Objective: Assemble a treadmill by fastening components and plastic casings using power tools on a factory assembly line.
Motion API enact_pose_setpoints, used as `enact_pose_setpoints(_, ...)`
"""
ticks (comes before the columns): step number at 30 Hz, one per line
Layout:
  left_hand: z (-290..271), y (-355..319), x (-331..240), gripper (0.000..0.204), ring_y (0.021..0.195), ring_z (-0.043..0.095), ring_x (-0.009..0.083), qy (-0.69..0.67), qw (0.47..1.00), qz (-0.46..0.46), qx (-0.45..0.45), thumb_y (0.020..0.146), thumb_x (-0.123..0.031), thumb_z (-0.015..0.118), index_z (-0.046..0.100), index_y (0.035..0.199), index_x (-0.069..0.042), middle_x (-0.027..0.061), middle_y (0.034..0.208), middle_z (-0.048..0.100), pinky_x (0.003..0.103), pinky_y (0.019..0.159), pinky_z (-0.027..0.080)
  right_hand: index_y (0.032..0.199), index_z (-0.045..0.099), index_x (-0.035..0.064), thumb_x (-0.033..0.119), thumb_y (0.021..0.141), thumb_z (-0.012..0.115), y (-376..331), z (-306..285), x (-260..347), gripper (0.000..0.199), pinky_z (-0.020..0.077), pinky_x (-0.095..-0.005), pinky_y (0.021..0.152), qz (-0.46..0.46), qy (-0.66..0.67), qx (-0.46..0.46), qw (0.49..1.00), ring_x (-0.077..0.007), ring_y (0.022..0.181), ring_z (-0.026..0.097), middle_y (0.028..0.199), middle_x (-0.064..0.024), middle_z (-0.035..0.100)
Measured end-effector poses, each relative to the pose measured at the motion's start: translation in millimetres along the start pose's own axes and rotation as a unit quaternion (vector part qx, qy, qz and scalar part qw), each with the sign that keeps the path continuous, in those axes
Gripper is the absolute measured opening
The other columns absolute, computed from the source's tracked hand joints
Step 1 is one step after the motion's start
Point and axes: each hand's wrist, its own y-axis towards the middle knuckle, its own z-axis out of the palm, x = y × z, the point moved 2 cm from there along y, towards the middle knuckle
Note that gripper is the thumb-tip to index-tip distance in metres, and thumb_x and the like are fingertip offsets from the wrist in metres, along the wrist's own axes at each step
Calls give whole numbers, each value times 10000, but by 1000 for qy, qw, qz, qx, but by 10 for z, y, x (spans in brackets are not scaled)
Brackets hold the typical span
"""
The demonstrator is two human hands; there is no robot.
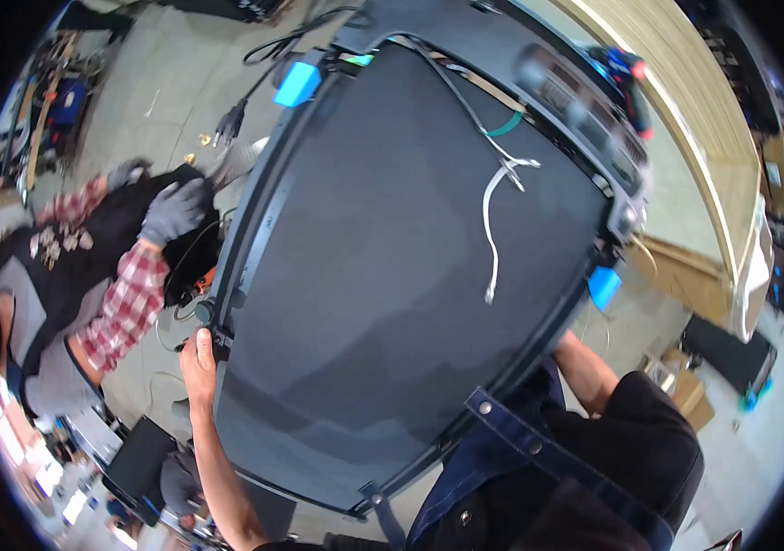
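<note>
In front of me is a treadmill with a wide black belt [364, 230], a dark frame and a grey console [576, 110] at its far end. My left hand [197, 358] grips the left side rail, thumb up, beside a black bracket. On the right, my right hand [565, 342] reaches under the other rail; its fingers are hidden. Blue corner pieces [297, 84] cover both sides of the frame. A white cable with connectors [491, 239] lies loose on the belt. A black cable runs toward the console.
Another person [89, 275] in grey gloves and a checked shirt bends at my left. A power plug [229, 124] hangs near the frame's far left corner. A pale wooden structure [686, 138] with a red and blue power tool [629, 87] stands at right, with cardboard boxes [690, 395] nearby.
</note>
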Motion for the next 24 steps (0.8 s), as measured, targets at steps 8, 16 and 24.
enact_pose_setpoints(8, -123, -2171, -475, 323, 1166, 557, 401, 71, 985, -56, -146, 953, -149, 661, 606, 1214, 33, 218, 1219, 617, 506, 1016, 427, 1288, 651, 118, 363, 960, 605, -541, -576, -66, 413, 463, -460, 1054, 110, -361, 54, 924, -323, 1225, 606, 1310, -124, 655)
enact_pose_setpoints(16, 1012, -4050, -1281, 380, 1247, 507, 399, -70, 935, -281, -203, 935, -189, 668, 598, 1255, 3, 232, 1308, 542, 479, 1074, 395, 1244, 673, 132, 342, 946, 629, 111, -298, -41, 367, 489, -449, 1009, 60, -703, 119, 698, -331, 1200, 618, 1278, -131, 668)
enact_pose_setpoints(24, 1363, -4158, -1481, 347, 1275, 489, 381, -35, 895, -272, -351, 973, -188, 621, 604, 1274, -16, 199, 1362, 550, 494, 1072, 368, 1200, 694, 145, 320, 932, 652, 57, -509, -403, 323, 515, -438, 964, -13, -941, 42, 336, -340, 1176, 630, 1245, -137, 681)
